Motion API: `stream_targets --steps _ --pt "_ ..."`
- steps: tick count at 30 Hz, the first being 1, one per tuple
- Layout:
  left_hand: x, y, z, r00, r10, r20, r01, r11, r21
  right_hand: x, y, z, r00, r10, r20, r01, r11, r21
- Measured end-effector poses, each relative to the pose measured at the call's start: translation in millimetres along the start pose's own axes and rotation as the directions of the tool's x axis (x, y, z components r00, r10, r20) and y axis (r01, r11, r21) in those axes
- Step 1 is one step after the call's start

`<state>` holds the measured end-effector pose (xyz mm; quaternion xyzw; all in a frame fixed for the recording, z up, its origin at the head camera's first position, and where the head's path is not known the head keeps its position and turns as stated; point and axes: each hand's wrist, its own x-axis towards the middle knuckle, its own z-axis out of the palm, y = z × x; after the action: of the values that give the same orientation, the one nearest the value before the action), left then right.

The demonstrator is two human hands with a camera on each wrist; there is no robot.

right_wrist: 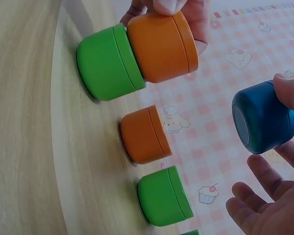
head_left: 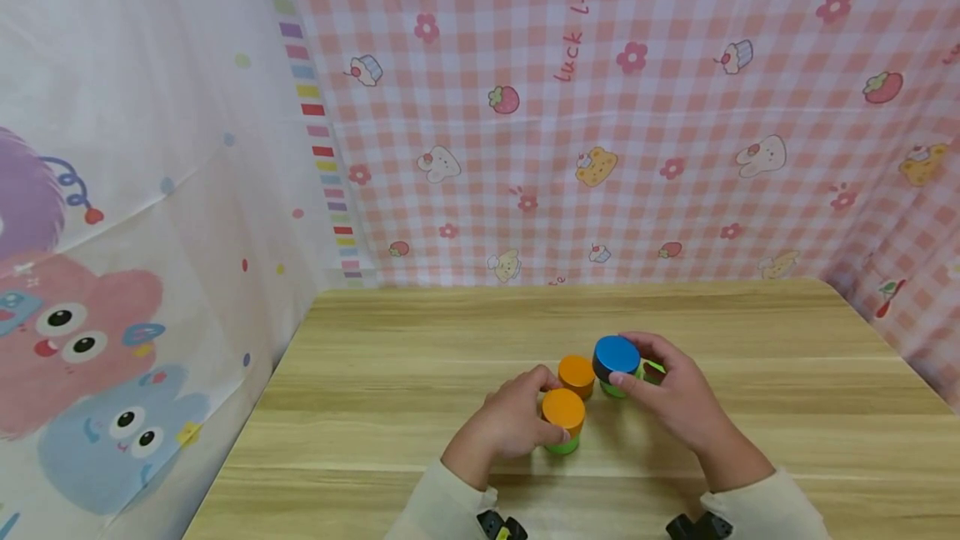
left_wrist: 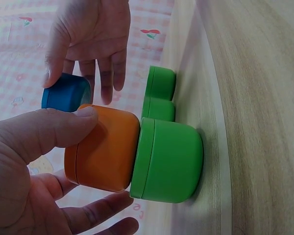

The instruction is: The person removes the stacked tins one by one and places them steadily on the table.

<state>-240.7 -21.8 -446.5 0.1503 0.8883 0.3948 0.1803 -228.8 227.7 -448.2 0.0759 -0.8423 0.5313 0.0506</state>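
Nearest the camera: cream sleeves [head_left: 757,507] at the bottom edge, with dark wrist gear poking out under them. Just past those, left hand [head_left: 508,423] curled round an orange cup [head_left: 563,409], thumb on top and fingers underneath, per the left wrist view. Orange cup [left_wrist: 105,149] sitting stacked on a bigger green cup [left_wrist: 169,161], which stands on the wooden table [head_left: 375,373]. Same stack in the right wrist view, orange [right_wrist: 161,46] on green [right_wrist: 108,61], touching.

A bit further out, right hand [head_left: 675,394] pinching a blue cup [head_left: 617,357] between thumb and fingertips, held up off the table, not resting on anything. Blue cup [right_wrist: 262,117] clearly in the air in the right wrist view, with the lower fingers loosely spread below it. Seen from the left wrist too: blue cup [left_wrist: 66,92] hanging from the right hand [left_wrist: 90,41].

Right behind the stack, a second orange cup [head_left: 576,373] standing alone on the table, smaller one [right_wrist: 143,134], just beside the stack but apart. Under the blue cup, a small green cup [right_wrist: 164,196] on the table, and one more green piece [left_wrist: 160,81] just beyond it, mostly hidden behind the right hand in the head view.

Furthest back: pink checked cloth [head_left: 637,107] with bunnies, bears and strawberries as the back wall, plus a white cartoon-monster sheet [head_left: 112,232] on the left side.
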Motion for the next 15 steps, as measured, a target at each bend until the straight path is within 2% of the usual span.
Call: stream_targets --steps 15 --pt "0.0 0.1 0.4 1.0 -0.002 -0.003 0.002 1.0 -0.001 2.6 7.9 -5.3 0.999 0.038 -0.029 -0.037 0.999 0.012"
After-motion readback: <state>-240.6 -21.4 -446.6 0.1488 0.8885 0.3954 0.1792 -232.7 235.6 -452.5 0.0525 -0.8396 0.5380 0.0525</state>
